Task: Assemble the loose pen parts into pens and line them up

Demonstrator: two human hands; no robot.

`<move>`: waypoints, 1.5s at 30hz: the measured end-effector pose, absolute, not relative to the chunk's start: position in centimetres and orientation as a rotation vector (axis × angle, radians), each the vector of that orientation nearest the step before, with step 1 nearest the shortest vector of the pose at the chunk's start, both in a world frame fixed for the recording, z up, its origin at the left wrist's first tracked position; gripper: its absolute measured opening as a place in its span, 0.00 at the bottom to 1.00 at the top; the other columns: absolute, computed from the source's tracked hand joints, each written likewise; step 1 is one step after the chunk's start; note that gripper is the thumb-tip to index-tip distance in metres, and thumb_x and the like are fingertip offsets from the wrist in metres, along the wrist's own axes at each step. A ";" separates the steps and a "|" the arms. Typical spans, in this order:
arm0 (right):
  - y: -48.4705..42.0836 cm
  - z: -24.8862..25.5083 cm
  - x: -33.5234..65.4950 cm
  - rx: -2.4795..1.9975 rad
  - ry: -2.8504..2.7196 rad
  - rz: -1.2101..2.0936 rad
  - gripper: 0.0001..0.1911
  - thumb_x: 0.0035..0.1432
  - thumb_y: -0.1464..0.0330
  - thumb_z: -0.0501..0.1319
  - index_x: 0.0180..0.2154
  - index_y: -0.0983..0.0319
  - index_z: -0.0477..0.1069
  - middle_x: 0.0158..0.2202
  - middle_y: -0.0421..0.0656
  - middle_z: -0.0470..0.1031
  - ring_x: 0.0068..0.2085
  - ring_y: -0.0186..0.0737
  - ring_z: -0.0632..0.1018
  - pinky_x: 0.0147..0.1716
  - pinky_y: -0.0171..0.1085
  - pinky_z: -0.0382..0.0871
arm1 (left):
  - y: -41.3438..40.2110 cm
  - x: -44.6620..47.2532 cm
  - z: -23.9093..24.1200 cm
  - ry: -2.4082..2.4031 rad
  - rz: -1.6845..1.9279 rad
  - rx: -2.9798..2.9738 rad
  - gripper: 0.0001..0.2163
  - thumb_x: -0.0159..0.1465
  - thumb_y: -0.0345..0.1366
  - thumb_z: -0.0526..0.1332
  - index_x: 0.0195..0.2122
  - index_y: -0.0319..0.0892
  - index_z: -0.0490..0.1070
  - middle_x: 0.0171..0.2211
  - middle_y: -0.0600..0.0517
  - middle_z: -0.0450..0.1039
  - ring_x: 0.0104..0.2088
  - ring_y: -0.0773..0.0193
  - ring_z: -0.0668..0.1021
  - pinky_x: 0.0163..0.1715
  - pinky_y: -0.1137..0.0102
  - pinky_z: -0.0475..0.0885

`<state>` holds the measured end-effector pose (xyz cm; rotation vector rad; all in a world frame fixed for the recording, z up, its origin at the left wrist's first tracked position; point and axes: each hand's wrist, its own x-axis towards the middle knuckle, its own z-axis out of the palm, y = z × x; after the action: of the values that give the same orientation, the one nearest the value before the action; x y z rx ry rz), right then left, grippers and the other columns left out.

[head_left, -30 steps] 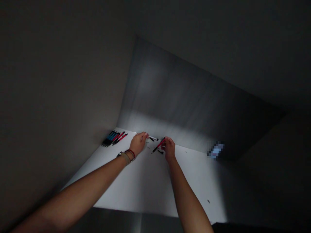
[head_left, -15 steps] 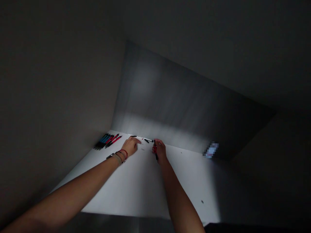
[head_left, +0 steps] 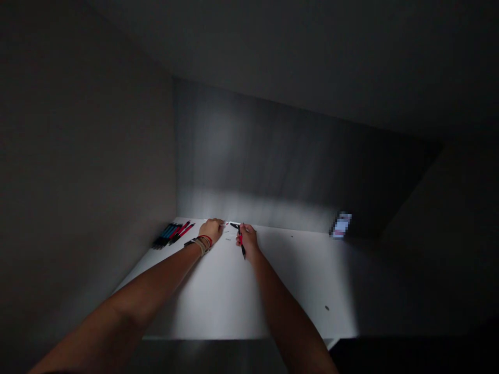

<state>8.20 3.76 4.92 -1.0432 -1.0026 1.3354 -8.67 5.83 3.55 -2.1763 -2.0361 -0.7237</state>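
My right hand (head_left: pixel 248 241) is closed around a red and black pen (head_left: pixel 241 242), its dark tip pointing down toward me. My left hand (head_left: pixel 211 229) is at the back edge of the white table (head_left: pixel 218 291), fingers drawn together. At its fingertips is a thin pale thing, too small to name. Small black pieces (head_left: pixel 234 225) lie between the hands, along with a tiny grey part (head_left: pixel 228 239). Left of my left hand, several blue and black pens (head_left: pixel 165 237) lie in a row beside a few red and black pens (head_left: pixel 182 233).
A grey panel (head_left: pixel 249 156) rises behind the table, and a wall (head_left: pixel 117 171) borders it on the left. A blurred-out bright rectangle (head_left: pixel 341 225) is at the back right. A small dark spot (head_left: pixel 327 308) marks the table's right front.
My view has tilted and shifted. My left hand's fingers, stretched to the right before, are now drawn together at the back edge. My right hand still holds the pen, now closer to the left hand.
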 end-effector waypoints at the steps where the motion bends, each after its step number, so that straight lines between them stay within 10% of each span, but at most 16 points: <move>1: 3.7 4.9 8.1 -1.039 -0.993 1.351 0.19 0.57 0.52 0.65 0.36 0.59 0.63 0.16 0.29 0.65 0.14 0.27 0.64 0.12 0.27 0.58 | 6.3 -8.4 3.7 -2.093 -0.707 -2.175 0.18 0.68 0.38 0.53 0.52 0.45 0.79 0.49 0.43 0.80 0.50 0.52 0.79 0.50 0.64 0.73; 45: 2.9 3.9 6.8 -1.006 -1.010 1.466 0.10 0.54 0.66 0.65 0.37 0.64 0.72 0.24 0.36 0.73 0.17 0.27 0.67 0.16 0.29 0.63 | 8.1 -7.8 5.6 -2.022 -0.108 -2.382 0.14 0.70 0.32 0.52 0.50 0.35 0.74 0.50 0.36 0.77 0.45 0.57 0.81 0.46 0.67 0.74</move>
<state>6.76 2.86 3.85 -1.0058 -1.0105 1.4660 -7.82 8.06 5.60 -2.3817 -2.0225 -0.1078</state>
